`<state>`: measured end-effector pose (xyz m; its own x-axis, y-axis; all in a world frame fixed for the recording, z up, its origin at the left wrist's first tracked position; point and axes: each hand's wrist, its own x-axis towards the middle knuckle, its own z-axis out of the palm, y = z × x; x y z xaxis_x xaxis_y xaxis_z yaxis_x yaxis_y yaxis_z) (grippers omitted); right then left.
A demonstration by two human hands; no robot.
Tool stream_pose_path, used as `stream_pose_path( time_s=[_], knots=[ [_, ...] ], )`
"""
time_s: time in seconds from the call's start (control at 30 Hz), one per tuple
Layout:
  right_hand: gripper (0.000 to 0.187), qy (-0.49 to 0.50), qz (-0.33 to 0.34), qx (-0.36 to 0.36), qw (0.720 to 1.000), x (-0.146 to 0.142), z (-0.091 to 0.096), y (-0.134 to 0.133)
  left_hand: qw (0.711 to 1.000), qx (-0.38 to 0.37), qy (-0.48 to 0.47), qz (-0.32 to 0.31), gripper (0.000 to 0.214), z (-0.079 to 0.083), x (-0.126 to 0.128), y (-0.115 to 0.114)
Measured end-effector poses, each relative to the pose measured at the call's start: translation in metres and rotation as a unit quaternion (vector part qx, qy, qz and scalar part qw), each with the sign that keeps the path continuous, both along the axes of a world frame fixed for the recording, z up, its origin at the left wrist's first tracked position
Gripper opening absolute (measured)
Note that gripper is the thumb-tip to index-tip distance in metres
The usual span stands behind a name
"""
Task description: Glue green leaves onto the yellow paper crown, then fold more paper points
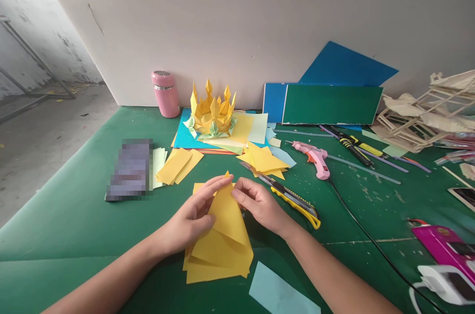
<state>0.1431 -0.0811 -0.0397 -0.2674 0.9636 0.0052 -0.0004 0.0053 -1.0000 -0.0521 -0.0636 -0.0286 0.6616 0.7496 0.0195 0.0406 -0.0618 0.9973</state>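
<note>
A yellow paper sheet (pixel 227 212), partly folded to a point at its far end, is between my two hands. My left hand (pixel 196 212) grips its left edge, thumb on top and fingers stretched along the side toward the tip. On the right, my right hand (pixel 258 202) pinches the edge near the tip between thumb and bent forefinger. Under the folded sheet lie more yellow sheets (pixel 196 274) on the green table. Just beyond my right hand rests a yellow utility knife (pixel 293 200) with its blade out.
A folded yellow paper crown (pixel 213 116) stands on coloured sheets beside a pink flask (pixel 166 95). To the right lie a pink glue gun (pixel 313 158) with a trailing black cord, a stick model (pixel 419 116) and a white plug (pixel 447 282). Light blue paper (pixel 284 291) lies in front.
</note>
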Motion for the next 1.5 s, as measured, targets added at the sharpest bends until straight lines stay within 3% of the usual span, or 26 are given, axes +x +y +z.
stream_pose_path(
  time_s=[0.23,0.37,0.53,0.63,0.73,0.93,1.03,1.2,1.33,1.5],
  knots=[
    [0.038,-0.029,0.015,-0.007,0.999,0.0,0.006,-0.001,0.983,-0.11,-0.049,0.136,0.067,0.01,0.001,0.005],
    [0.037,-0.047,0.021,-0.011,0.999,0.002,0.004,-0.001,0.957,-0.125,-0.077,0.25,0.069,0.02,-0.001,0.013],
    [0.036,-0.043,0.021,-0.008,0.999,0.003,0.002,0.0,0.928,-0.128,-0.129,0.324,0.078,0.024,-0.008,0.024],
    [0.037,0.007,-0.015,-0.013,1.0,0.003,0.002,0.001,0.935,-0.117,-0.135,0.306,0.079,0.022,-0.009,0.022],
    [0.044,0.071,-0.045,-0.042,0.996,0.003,0.001,0.001,0.953,-0.118,-0.134,0.245,0.078,0.017,-0.006,0.017],
    [0.038,0.115,-0.007,-0.081,0.99,0.001,0.002,0.001,0.975,-0.107,-0.113,0.161,0.081,0.01,-0.002,0.008],
    [0.034,0.108,-0.029,-0.084,0.99,0.001,0.002,0.001,0.979,-0.084,-0.083,0.167,0.078,0.008,-0.002,0.008],
    [0.033,0.085,-0.056,-0.07,0.992,0.003,0.003,0.001,0.969,-0.045,-0.062,0.235,0.059,0.005,-0.003,0.013],
    [0.032,0.086,-0.025,-0.087,0.992,0.002,0.005,-0.001,0.972,-0.058,-0.065,0.22,0.065,0.003,-0.001,0.012],
    [0.035,0.106,0.017,-0.123,0.987,0.004,0.007,-0.003,0.979,-0.02,-0.038,0.201,0.055,0.006,0.001,0.007]
  ],
)
